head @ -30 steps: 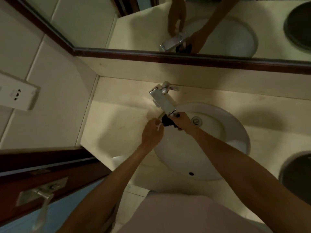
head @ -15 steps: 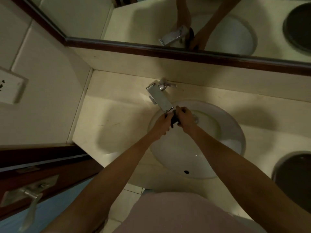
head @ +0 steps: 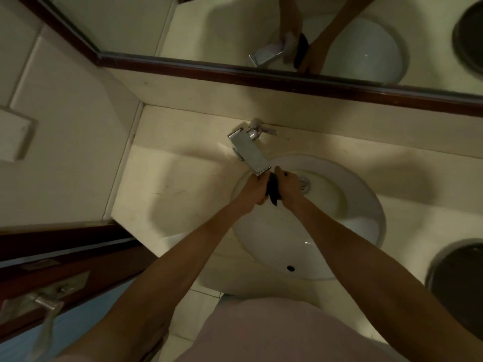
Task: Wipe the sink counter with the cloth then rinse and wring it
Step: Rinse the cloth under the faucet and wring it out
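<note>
A small dark cloth (head: pixel 272 188) is bunched up between both hands, just under the spout of the chrome tap (head: pixel 250 152). My left hand (head: pixel 253 189) grips its left side and my right hand (head: pixel 288 188) grips its right side, both over the back of the white round sink (head: pixel 360 218). Most of the cloth is hidden by my fingers. The cream counter (head: pixel 167 184) spreads out to the left of the sink. I cannot tell whether water is running.
A mirror with a dark wooden frame (head: pixel 261 71) runs along the back wall. A round dark bin (head: pixel 460 280) sits at the right edge of the counter. A wooden door with a metal handle (head: pixel 47 301) stands at lower left. The sink's drain (head: pixel 304 184) lies beside my right hand.
My left hand has come in from the left and closed on the cloth, which my right hand held alone one second ago. Both hands now press together under the spout.
</note>
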Demonstrator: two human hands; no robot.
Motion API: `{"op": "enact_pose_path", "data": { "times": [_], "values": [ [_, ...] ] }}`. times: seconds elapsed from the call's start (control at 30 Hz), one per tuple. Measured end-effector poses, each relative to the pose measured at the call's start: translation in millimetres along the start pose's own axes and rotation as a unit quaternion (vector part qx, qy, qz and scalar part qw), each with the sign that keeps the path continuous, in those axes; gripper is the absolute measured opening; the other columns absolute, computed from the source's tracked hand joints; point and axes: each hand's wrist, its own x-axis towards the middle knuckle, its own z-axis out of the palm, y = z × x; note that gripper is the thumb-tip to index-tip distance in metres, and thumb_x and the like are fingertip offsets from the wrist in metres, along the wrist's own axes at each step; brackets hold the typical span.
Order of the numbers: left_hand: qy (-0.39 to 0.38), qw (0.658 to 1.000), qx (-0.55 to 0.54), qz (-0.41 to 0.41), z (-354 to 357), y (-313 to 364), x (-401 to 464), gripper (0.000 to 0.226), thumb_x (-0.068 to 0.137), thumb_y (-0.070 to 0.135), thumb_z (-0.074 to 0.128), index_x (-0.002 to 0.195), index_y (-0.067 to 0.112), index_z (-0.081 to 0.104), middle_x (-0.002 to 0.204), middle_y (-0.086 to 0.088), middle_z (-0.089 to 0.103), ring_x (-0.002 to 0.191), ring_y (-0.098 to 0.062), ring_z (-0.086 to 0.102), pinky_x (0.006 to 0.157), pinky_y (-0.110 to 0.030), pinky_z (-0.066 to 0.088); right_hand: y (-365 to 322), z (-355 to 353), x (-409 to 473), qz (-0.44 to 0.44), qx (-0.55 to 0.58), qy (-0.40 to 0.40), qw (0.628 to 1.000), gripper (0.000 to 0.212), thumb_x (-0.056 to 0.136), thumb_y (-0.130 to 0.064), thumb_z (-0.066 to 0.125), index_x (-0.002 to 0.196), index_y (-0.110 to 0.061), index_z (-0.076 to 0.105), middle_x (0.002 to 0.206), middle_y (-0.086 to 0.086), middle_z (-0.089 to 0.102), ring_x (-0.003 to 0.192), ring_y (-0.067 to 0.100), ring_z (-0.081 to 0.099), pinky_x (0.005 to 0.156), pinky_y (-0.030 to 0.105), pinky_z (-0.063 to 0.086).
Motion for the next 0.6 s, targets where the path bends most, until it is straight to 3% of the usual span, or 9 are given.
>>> {"op": "enact_pose_path", "data": {
  "times": [0.07,0.17,0.3,0.43,0.53,0.6],
  "values": [
    [0.062,0.998,0.025,0.013,-8.8,-2.3,14.7,0.025,0.096,0.023,0.053,0.081,0.004,0.060,0.066,-0.019,0.062,0.058,-0.032,0.060,0.056,-0.041,0.051,-9.1,8.9,-19.2,0.017,-0.004,-0.019,1.000,0.038,0.108,-0.026,0.045,0.095,0.002,0.067,0.080,0.020,0.065,0.066,0.032,0.061,0.054,0.035,0.047],
    [0.072,0.997,-0.019,0.003,-13.6,5.5,21.8,0.014,0.096,0.012,0.053,0.083,0.008,0.057,0.072,-0.013,0.059,0.065,-0.026,0.057,0.060,-0.039,0.046,-9.6,21.9,-37.6,0.020,0.025,-0.023,0.999,0.036,0.108,-0.029,0.043,0.083,-0.013,0.063,0.083,0.019,0.067,0.067,0.028,0.060,0.050,0.031,0.041],
    [0.009,0.994,-0.105,-0.020,-11.1,3.1,-1.8,0.018,0.097,0.029,0.052,0.093,0.013,0.058,0.064,-0.012,0.046,0.046,-0.017,0.036,0.047,-0.026,0.030,-11.1,11.2,-25.1,-0.007,0.036,0.010,0.999,0.047,0.109,-0.030,0.042,0.098,0.008,0.067,0.084,0.025,0.066,0.065,0.029,0.061,0.055,0.031,0.045],
    [-0.080,0.995,-0.043,-0.039,-12.0,-0.8,-16.0,0.028,0.099,0.048,0.053,0.096,0.022,0.060,0.053,-0.003,0.043,0.039,-0.013,0.032,0.042,-0.022,0.026,6.1,1.7,-7.7,0.040,0.090,-0.003,0.995,0.053,0.105,-0.035,0.051,0.104,0.017,0.059,0.108,0.040,0.064,0.092,0.049,0.068,0.068,0.040,0.053],
    [-0.078,0.989,-0.117,-0.050,-21.3,7.7,-16.1,0.026,0.093,0.039,0.067,0.103,0.015,0.062,0.060,-0.003,0.052,0.039,-0.013,0.041,0.040,-0.021,0.030,12.2,0.2,-16.3,0.130,0.129,-0.093,0.979,0.043,0.102,-0.044,0.054,0.114,-0.005,0.066,0.123,0.023,0.068,0.090,0.033,0.068,0.071,0.038,0.055],
    [-0.087,0.978,-0.186,-0.050,-25.1,8.8,-17.7,0.029,0.090,0.027,0.072,0.113,0.011,0.065,0.079,-0.006,0.071,0.059,-0.017,0.068,0.048,-0.023,0.048,12.9,-3.8,-21.1,0.183,0.218,-0.206,0.936,0.048,0.099,-0.050,0.053,0.125,-0.012,0.068,0.129,0.017,0.068,0.100,0.032,0.070,0.082,0.041,0.058]
  ]
}}
